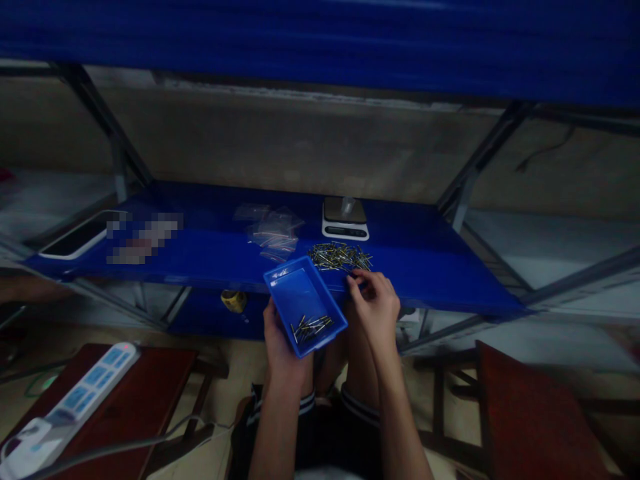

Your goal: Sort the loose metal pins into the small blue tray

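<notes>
My left hand (283,350) grips a small blue plastic tray (295,293) from below and from its left side, in front of the shelf edge. The tray tilts towards me, and several thin metal pins or screws (311,327) have gathered at its near end. My right hand (376,303) is at the shelf's front edge, just right of the tray. Its thumb and fingers are curled together in a pinch; what they hold, if anything, is too small and dark to make out. Just beyond those fingertips lies a loose pile of similar gold and silver pieces (340,256).
On the blue shelf (410,260), a digital scale (345,230) carries a small clear cup (348,205). Clear zip bags (275,230) lie left of it. A white-framed tablet-like object (83,233) rests far left. A power strip (75,407) sits on a wooden stool (165,373); another stool (535,413) stands right.
</notes>
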### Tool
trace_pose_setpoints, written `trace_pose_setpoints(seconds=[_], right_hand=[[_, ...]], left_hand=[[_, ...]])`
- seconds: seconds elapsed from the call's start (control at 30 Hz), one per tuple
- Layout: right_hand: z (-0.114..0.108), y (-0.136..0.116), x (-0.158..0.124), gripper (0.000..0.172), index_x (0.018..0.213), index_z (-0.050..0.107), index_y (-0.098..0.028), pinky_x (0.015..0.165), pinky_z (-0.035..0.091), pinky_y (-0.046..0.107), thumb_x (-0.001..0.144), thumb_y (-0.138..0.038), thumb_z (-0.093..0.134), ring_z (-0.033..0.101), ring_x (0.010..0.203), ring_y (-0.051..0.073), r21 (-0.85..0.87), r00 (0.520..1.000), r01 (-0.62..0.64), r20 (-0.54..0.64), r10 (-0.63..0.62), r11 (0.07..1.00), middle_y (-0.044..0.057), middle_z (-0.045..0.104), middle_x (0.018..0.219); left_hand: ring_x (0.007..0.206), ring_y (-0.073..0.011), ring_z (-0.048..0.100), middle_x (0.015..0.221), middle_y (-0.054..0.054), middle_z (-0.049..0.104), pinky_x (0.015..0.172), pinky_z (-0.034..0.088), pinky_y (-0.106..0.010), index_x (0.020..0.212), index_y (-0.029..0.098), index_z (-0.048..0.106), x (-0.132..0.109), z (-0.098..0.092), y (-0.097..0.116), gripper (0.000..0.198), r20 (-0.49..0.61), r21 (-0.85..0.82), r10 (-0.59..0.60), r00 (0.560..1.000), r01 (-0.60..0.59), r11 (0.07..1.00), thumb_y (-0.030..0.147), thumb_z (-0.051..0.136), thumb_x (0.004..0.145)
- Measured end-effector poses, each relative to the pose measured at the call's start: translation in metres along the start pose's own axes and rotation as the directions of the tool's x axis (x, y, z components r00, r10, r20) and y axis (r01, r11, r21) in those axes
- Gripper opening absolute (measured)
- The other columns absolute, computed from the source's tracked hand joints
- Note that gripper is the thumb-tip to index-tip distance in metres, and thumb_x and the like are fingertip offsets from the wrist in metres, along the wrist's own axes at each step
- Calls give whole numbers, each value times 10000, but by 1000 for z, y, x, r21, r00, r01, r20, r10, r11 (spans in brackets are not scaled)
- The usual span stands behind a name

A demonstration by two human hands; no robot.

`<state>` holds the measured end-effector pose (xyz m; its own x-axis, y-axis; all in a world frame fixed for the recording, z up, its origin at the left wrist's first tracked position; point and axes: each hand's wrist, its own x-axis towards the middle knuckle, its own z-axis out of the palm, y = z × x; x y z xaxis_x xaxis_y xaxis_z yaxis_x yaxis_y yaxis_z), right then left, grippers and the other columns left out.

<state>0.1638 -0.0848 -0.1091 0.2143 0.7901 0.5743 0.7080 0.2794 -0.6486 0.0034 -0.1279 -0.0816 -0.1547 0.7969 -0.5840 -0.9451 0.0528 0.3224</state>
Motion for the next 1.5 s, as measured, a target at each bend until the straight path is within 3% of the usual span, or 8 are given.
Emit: trace_pose_setpoints(seconds=[0.3,0.53,0.77,0.93,1.1,1.23,1.4,1.5], right_hand=[[24,-16,17,229,1118,776,-258,720,402,288,991,-405,656,644,845,182,-148,991,-16,127,35,989,18,694,913],[25,-14,15,158,955,765,-225,702,380,282,984,-353,677,631,814,169,-126,994,-40,94,52,991,14,703,902],[27,-10,11,225,949,742,-205,723,392,288,1018,-379,617,618,806,169,-89,998,-20,54,25,996,30,702,924],[25,-7,6,243,941,740,-191,731,399,279,1021,-387,620,582,766,154,53,1000,-9,-19,10,999,11,641,829],[13,-14,-10,243,925,743,-184,644,384,264,996,-405,667,507,674,127,329,990,-115,-36,134,937,-12,596,781],[-6,-37,-14,220,849,725,-189,595,360,255,973,-369,701,469,623,110,436,996,-85,19,85,896,-35,535,711],[-22,-68,-10,121,829,756,-204,589,361,250,916,-287,768,490,625,103,407,955,-57,287,-69,912,-34,577,713],[-16,-60,-10,112,955,778,-217,597,373,255,931,-323,750,490,624,110,371,976,-89,217,6,924,-33,604,738]], left_hand=[[791,-254,732,906,-69,795,860,574,-399,1212,163,727,4,0,0,383,79,-27,-39,996,41,999,421,553,988],[794,-247,728,915,-59,793,858,574,-384,1187,170,734,8,-5,-2,359,102,-39,-19,995,23,999,419,596,967],[739,-241,722,843,-67,783,787,574,-383,1003,156,732,0,3,1,316,15,-24,-25,1000,25,999,390,521,1021],[754,-240,723,867,-69,787,794,571,-376,1037,160,733,2,2,1,318,21,-11,-22,1000,23,1000,400,527,1010],[791,-256,723,871,-61,779,842,575,-398,1013,175,732,11,-10,-1,289,86,-4,-27,996,27,1000,431,619,941],[783,-245,723,864,-57,777,829,583,-387,984,173,731,12,-12,-2,272,98,4,0,995,0,1000,423,636,936],[736,-230,731,839,-83,782,753,592,-356,896,153,724,3,-2,0,367,69,31,-8,998,6,1000,408,489,1017],[747,-238,737,860,-79,789,760,598,-375,942,160,730,-1,-1,2,351,56,25,-15,998,14,1000,416,501,1011]])
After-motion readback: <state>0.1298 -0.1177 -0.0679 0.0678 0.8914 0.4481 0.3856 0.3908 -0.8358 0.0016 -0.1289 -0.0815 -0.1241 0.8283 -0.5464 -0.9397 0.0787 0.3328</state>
